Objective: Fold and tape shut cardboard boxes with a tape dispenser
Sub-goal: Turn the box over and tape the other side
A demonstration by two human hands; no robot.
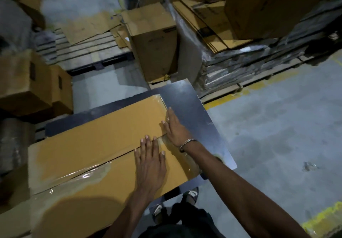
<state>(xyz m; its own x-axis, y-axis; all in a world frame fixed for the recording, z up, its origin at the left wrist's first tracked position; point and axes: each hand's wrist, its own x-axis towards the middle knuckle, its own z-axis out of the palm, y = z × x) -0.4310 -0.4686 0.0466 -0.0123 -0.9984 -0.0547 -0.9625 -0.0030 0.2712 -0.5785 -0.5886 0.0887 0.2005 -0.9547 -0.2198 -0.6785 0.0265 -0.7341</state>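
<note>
The cardboard box (96, 145) lies flat-topped on a dark desk (187, 106), its two top flaps folded in so that they meet along a seam running from the lower left toward the far right edge. Both hands are spread flat on it near that right end, probably to smooth the clear tape (177, 146) down where it wraps over the edge and to keep the flaps from springing up. The left hand (149, 163) presses palm-down with straight fingers laid across the seam, its grip apart and closed on nothing. The right hand (173, 126) lies just beside it along the box's right edge, fingers likewise straight and flat, holding nothing; a metal bracelet (187, 142) sits at the wrist. A second shiny strip of tape (87, 177) covers the seam toward the near left end, though the middle stretch of the seam looks bare (the blur makes this hard to judge). No tape dispenser shows anywhere. Around the desk stand more closed boxes (155, 39), flattened cardboard (209, 24) stacked on a wrapped pallet, and the concrete floor (277, 136).
</note>
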